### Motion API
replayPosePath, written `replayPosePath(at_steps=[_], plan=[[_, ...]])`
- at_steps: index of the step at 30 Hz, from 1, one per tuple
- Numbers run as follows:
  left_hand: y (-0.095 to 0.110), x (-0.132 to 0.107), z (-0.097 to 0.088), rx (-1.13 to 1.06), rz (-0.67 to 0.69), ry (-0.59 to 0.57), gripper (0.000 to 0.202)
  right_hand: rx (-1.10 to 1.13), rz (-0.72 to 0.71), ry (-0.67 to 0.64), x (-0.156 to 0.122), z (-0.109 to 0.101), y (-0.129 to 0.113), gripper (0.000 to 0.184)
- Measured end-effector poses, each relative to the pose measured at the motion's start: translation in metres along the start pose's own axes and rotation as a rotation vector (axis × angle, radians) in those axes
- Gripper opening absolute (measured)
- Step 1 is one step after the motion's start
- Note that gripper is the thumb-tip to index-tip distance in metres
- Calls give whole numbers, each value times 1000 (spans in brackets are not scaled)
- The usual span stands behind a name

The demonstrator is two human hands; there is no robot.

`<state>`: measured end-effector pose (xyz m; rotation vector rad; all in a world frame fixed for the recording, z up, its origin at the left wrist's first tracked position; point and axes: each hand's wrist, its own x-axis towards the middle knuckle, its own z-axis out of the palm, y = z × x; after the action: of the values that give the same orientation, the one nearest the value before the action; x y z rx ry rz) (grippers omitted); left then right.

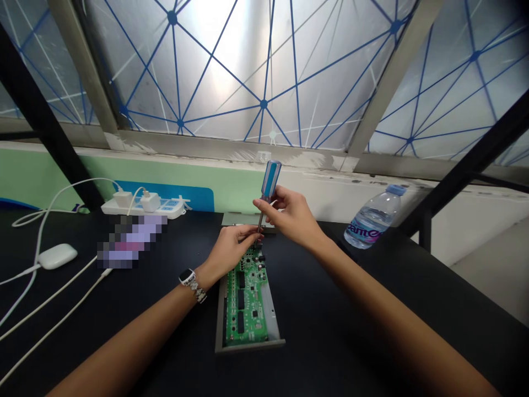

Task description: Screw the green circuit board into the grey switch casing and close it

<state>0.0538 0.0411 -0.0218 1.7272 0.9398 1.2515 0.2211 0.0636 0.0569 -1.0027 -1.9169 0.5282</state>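
A green circuit board (247,302) lies in a shallow grey metal tray (219,325) on the black table. My right hand (291,215) is closed around a screwdriver (268,182) with a blue and clear handle. It stands nearly upright, tip down at the board's far end. My left hand (229,248), a watch on its wrist, rests on the far end of the board. Its fingertips are pinched by the screwdriver's shaft near the tip; what they hold, if anything, is hidden.
A plastic water bottle (372,220) lies at the right. A white power strip (144,205) with chargers sits at the back left. White cables (49,300) and a white oval case (57,256) lie on the left. A grey cover plate (237,219) lies behind the board.
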Motion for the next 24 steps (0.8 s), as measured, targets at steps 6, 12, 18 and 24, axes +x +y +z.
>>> replayPosePath(at_steps=[6, 12, 18, 24], plan=[[2, 1, 0, 6, -10, 22, 21, 144, 43, -116, 3, -4, 2, 35], [-2, 1, -1, 33, -7, 31, 20, 241, 82, -190, 2, -6, -3, 34], [-2, 0, -1, 45, 11, 48, 18, 155, 143, -117, 0, -1, 7, 33], [-2, 1, -2, 65, -6, 36, 20, 265, 249, -190, 1, -1, 10, 34]])
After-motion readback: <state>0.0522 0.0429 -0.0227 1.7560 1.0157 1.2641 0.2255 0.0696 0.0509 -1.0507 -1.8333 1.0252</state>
